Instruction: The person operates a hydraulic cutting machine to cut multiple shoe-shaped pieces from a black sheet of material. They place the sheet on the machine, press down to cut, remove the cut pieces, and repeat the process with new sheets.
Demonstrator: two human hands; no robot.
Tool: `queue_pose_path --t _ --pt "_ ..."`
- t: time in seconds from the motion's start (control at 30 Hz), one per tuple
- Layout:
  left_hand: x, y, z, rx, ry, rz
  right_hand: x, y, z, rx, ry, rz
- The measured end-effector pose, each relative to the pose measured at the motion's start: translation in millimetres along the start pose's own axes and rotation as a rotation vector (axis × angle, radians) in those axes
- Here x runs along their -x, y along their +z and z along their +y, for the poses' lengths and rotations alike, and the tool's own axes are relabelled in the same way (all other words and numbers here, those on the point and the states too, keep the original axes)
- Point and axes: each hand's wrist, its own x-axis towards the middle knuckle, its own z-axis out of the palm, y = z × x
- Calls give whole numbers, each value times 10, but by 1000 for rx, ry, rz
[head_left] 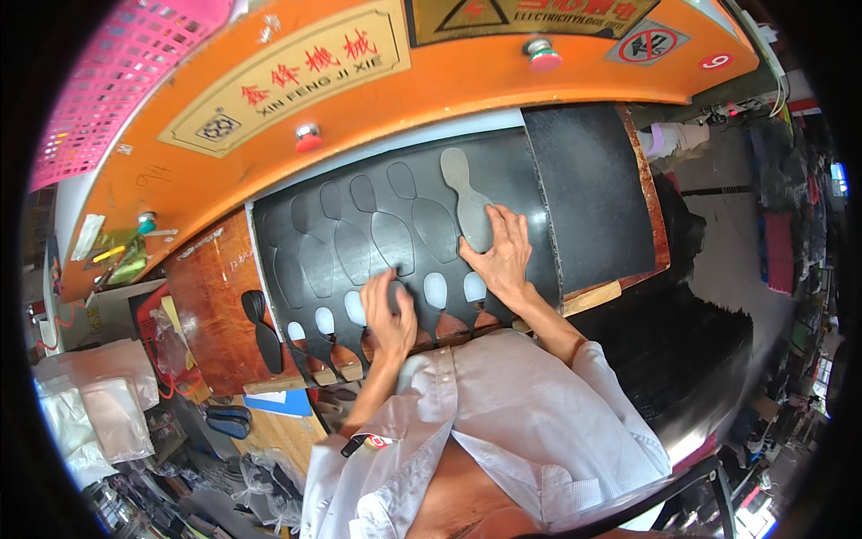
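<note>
A black sheet [359, 242] lies on the machine bed, with several sole-shaped outlines cut into it. Near its far right part rests a grey sole-shaped template [458, 171]. My right hand [505, 256] grips the template's near, wide end, thumb at its left edge and fingers at its right. My left hand [388, 314], slightly blurred, is over the sheet's near edge with curved fingers apart and nothing visible in them. Along that edge runs a row of sole-shaped gaps [435, 292], showing white and brown beneath. A small stack of black sole pieces [262, 332] lies to the left.
An orange machine beam [467, 76] with red buttons [308, 137] spans the far side. Another dark sheet [593, 198] lies at the right. A pink basket [126, 81] sits far left. Plastic bags [112, 413] and blue shoes [228, 420] are at the lower left.
</note>
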Motion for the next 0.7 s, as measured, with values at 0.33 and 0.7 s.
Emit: queue_pose_path --t 0.33,0.7 --pt "668 114 -435 -100 18 189 -340 296 132 -59 -110 90" --pt "-40 317 -510 -59 -42 11 -1057 -1203 135 -422 -112 313"
